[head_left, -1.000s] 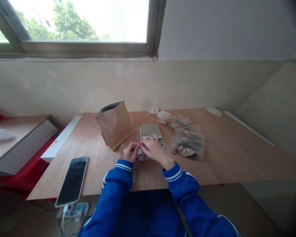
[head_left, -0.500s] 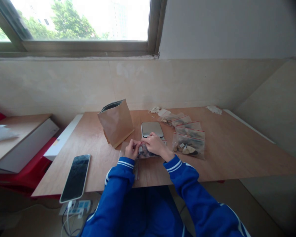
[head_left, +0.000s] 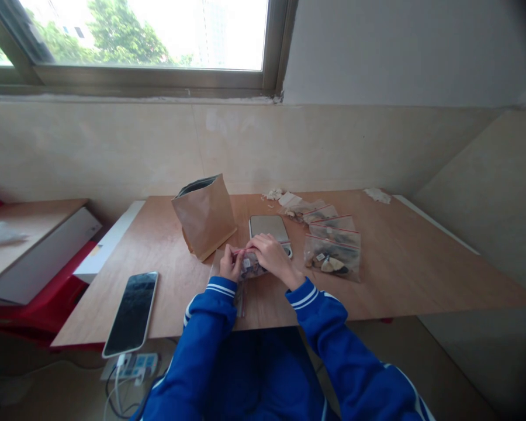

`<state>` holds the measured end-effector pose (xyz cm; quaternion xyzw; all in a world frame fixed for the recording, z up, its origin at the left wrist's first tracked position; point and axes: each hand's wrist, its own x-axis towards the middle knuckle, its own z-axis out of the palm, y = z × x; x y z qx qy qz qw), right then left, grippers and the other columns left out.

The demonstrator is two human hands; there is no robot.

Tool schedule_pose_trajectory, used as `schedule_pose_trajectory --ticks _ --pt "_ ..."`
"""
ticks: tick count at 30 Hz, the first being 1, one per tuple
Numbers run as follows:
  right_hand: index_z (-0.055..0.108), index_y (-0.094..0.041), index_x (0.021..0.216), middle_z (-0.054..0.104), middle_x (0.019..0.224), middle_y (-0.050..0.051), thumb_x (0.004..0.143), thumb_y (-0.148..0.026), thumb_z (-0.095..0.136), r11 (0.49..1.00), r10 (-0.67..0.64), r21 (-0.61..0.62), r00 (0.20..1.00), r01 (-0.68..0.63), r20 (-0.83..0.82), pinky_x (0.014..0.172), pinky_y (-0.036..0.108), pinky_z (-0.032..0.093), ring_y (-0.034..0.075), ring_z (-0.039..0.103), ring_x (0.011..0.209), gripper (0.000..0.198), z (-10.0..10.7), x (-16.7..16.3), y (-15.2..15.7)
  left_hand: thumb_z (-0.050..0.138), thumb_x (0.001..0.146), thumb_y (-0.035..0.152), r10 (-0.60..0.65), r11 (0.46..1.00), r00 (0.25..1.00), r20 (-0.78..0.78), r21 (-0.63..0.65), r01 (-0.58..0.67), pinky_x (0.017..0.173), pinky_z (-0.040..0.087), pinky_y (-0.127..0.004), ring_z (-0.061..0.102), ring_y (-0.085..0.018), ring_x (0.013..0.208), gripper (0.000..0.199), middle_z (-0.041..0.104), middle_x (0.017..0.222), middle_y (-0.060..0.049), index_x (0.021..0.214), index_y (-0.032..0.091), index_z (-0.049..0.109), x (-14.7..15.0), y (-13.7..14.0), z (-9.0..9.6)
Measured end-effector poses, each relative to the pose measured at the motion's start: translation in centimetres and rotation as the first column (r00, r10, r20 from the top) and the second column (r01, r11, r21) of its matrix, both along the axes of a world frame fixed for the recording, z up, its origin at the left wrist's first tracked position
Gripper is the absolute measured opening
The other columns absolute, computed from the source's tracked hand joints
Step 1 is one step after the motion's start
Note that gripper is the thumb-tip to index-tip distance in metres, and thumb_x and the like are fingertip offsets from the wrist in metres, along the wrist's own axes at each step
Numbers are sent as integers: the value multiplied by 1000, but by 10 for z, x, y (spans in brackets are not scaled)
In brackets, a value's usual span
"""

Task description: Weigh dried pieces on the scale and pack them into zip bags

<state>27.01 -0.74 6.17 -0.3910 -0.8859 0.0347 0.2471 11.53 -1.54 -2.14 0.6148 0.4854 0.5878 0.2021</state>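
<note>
Both hands meet at the top edge of a clear zip bag with dark contents and a small white label, near the table's front. My left hand pinches the bag's edge at its left end. Close beside it, my right hand has its fingers closed on the same edge. Just behind the hands lies a flat kitchen scale, partly covered by the right hand. More clear plastic lies under my left wrist. A brown paper bag stands with its top open, behind and left of the hands.
Several filled zip bags with red seal lines overlap to the right. White scraps lie at the back edge, and another white piece at the back right. A phone with a charging cable lies at the front left, above a power strip.
My hands have shifted slightly left along the bag's top edge, the right hand's fingers now closer to the left's. The whole view has moved a little.
</note>
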Motion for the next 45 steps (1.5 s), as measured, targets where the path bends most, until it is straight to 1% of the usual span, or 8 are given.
schedule_pose_trajectory --ticks 8,16,20,25,29,34,41,45 --pt "62 -16 92 64 94 9 92 -6 44 995 -101 28 988 98 119 83 34 38 24 55 92 20 -6 -8 -4 52 88 50 1 1000 1000 -7 16 -1 57 49 -27 62 -16 59 29 65 66 -1 77 24 45 0 0 -3" --pt "64 -16 97 71 97 7 99 -25 49 997 -52 -49 994 57 100 85 32 39 21 62 92 18 -7 10 0 51 89 48 -7 1000 1000 -12 -2 7 56 50 -27 66 -17 62 26 67 69 -3 79 24 48 -1 5 -11" --pt "67 -17 93 72 90 5 98 -21 51 990 -96 -96 987 108 125 84 31 37 18 64 87 18 -4 16 -2 53 89 47 -41 999 999 -16 -6 41 59 52 -26 68 -17 64 25 69 72 -3 81 23 51 0 6 -14" --pt "68 -16 93 71 88 6 97 -15 51 986 -139 -64 976 151 169 80 29 37 18 63 84 18 -3 13 -7 53 89 46 -49 999 999 -14 -5 49 59 52 -25 68 -17 65 25 71 74 -4 81 22 53 1 7 -13" --pt "67 -17 94 72 91 5 99 -27 52 991 -118 -53 983 126 138 80 28 39 17 65 86 19 -3 17 -7 53 88 47 -20 1000 1000 -14 0 20 56 51 -25 67 -16 61 25 70 71 -3 81 22 53 0 6 -12" --pt "69 -18 91 72 87 6 97 -37 55 984 -143 -78 968 162 206 76 28 40 19 65 86 24 2 33 -1 52 89 49 5 1000 1000 -28 2 -5 52 48 -23 64 -15 57 27 67 67 -1 81 23 55 0 5 -11" --pt "66 -18 86 73 84 5 99 -24 51 997 -44 -52 975 56 217 80 29 37 18 66 82 21 -2 34 8 49 90 51 81 997 996 -32 4 -81 55 48 -24 62 -14 58 31 65 66 -1 83 22 57 -2 3 -9" --pt "66 -18 90 75 88 6 100 -28 49 999 11 -33 975 -4 223 75 28 35 18 67 79 22 -5 29 9 48 90 52 139 990 990 -19 2 -139 57 48 -25 62 -15 60 33 65 68 -2 83 21 57 -6 4 -11"
